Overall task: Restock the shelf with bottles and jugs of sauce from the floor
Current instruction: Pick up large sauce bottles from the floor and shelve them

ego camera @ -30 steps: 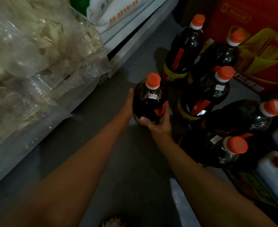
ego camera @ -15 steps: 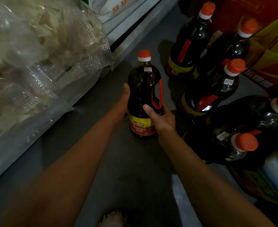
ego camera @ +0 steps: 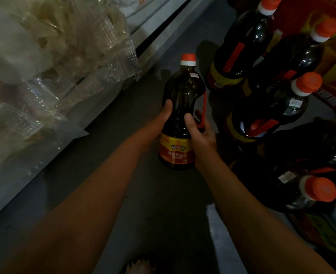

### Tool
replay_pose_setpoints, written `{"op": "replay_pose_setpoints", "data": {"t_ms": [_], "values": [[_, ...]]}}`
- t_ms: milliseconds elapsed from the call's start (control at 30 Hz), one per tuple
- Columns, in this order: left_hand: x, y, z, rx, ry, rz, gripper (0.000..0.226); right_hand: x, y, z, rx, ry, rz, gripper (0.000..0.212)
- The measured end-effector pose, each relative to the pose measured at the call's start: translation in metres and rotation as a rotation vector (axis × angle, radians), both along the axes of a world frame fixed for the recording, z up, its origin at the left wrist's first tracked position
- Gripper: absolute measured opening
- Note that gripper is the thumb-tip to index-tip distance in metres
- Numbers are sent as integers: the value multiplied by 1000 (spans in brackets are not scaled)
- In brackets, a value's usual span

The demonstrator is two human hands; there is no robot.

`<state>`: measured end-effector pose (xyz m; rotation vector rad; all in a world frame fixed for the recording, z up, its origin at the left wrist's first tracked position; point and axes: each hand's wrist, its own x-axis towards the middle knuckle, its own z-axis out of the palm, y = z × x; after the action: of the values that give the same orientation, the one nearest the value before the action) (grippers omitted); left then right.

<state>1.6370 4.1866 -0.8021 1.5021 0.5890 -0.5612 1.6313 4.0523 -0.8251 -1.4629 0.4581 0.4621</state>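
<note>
Where a second ago the sauce bottle [ego camera: 180, 113] showed mostly its orange cap from above, it now shows its full length, cap pointing away from the person and front label turned up toward the camera. Both hands hold it: the left hand [ego camera: 160, 123] wraps the left side of the dark body with its thumb on the front, and the right hand [ego camera: 199, 133] grips the right side just by the red handle strap. It looks lifted clear of the floor, which would mean one bottle is picked and ready to go to the shelf [ego camera: 111, 89] on the left of the hands. Its label is red and yellow with a small green-edged brand panel and a line of pale characters below; the dim light leaves them unreadable. A small white sticker sits near the neck. To the right of the hands, the other bottles [ego camera: 270, 107] wait on the floor, their stickers equally illegible.
</note>
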Motion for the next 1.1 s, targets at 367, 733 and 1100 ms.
{"op": "replay_pose_setpoints", "data": {"t_ms": [367, 733, 1100], "values": [[-25, 8, -12, -69, 70, 74, 78, -5, -3, 7, 22, 84, 62, 40], [-110, -16, 143, -149, 238, 210, 61, -78, -25, 160, -34, 214, 152, 72], [-187, -15, 382, -150, 241, 226, 52, -149, -31, 403, 12, 252, 178, 36]]}}
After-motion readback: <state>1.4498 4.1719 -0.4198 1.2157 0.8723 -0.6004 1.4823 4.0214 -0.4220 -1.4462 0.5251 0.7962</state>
